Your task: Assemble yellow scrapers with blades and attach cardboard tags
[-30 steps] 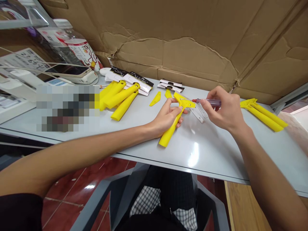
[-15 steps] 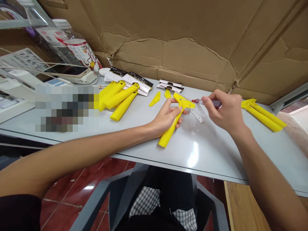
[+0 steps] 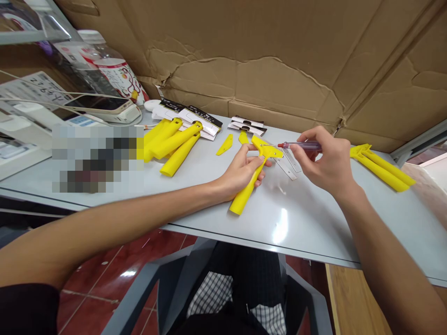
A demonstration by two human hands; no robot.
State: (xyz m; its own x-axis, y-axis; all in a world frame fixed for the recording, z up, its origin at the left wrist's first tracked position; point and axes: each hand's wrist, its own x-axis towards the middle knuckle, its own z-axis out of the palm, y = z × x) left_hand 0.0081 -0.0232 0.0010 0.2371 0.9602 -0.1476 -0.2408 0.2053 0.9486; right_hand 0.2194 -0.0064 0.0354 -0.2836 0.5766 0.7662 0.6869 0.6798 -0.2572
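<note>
My left hand (image 3: 240,172) is closed around the neck of a yellow plastic scraper (image 3: 241,200), whose handle slants toward the table's front edge. In my right hand (image 3: 328,160) is a screwdriver (image 3: 295,146) with a clear purplish handle and a red collar. Its thin shaft points left, and the tip meets the scraper's wide head near a screw. Thin metal blades (image 3: 288,170) lie on the table just beyond the scraper head. Close to my left hand are a loose yellow plate (image 3: 225,144) with small holes and a second yellow plate (image 3: 243,136).
Several yellow handles (image 3: 179,156) lie left, beside black-and-white packets (image 3: 200,120). More packets (image 3: 246,124) rest at the back. Other yellow scrapers (image 3: 384,167) lie right. A phone (image 3: 99,103), bottles (image 3: 117,70) and a blurred patch are at left. Cardboard (image 3: 251,79) stands behind the table.
The fingers of my right hand have shifted slightly on the screwdriver handle, which now sits a little more level. My left hand and the scraper have hardly moved.
</note>
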